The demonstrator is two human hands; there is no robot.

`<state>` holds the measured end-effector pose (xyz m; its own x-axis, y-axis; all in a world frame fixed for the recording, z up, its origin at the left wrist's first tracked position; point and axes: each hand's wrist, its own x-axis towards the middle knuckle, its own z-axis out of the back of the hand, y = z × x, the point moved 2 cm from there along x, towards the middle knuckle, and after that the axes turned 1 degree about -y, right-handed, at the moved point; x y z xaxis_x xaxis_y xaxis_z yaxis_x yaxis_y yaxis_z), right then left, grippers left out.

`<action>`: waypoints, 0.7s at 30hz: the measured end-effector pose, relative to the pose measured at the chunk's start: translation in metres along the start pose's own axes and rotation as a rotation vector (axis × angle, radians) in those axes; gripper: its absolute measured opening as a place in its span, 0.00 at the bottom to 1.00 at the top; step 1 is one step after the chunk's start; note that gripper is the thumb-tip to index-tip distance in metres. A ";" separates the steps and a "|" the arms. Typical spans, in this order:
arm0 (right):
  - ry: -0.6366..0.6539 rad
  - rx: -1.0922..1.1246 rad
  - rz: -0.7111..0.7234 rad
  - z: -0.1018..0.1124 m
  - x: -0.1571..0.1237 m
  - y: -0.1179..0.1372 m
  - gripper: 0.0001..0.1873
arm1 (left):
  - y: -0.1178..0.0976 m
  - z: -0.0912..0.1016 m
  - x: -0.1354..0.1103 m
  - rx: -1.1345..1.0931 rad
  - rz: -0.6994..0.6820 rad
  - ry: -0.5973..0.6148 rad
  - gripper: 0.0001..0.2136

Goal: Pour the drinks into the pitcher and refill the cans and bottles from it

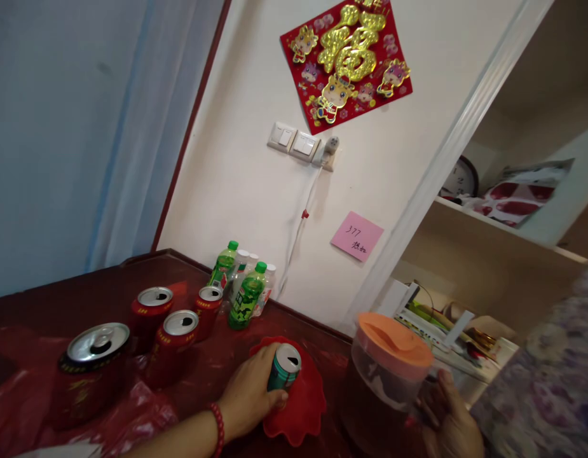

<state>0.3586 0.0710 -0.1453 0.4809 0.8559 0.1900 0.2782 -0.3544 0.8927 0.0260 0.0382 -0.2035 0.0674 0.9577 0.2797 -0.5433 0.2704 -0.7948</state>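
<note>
My left hand [250, 388], a red beaded bracelet at its wrist, is closed around a green drink can [285, 366]. The can is opened at the top and tilts slightly. Beneath it lies a red scalloped dish [306, 397]; whether the can touches the dish I cannot tell. On the right, my right hand [451, 423] grips the handle of a clear plastic pitcher [377, 397] with an orange lid. Dark red shows through the pitcher's lower part. My right fingers are partly hidden behind the handle.
Several opened red cans [177, 340] stand to the left beside crumpled red plastic [126, 413]. Green-capped bottles [246, 298] and white-capped ones stand against the wall. A white cord [298, 235] hangs from the socket. Shelves [513, 235] hold various items at right.
</note>
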 end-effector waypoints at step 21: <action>0.103 -0.036 -0.141 -0.018 -0.016 0.017 0.25 | -0.013 -0.001 0.001 0.037 -0.017 0.021 0.31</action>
<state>0.3401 0.0578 -0.1257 0.3509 0.9310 0.1006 0.3059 -0.2155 0.9274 0.0338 0.0361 -0.1929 0.0945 0.9551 0.2809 -0.5721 0.2830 -0.7698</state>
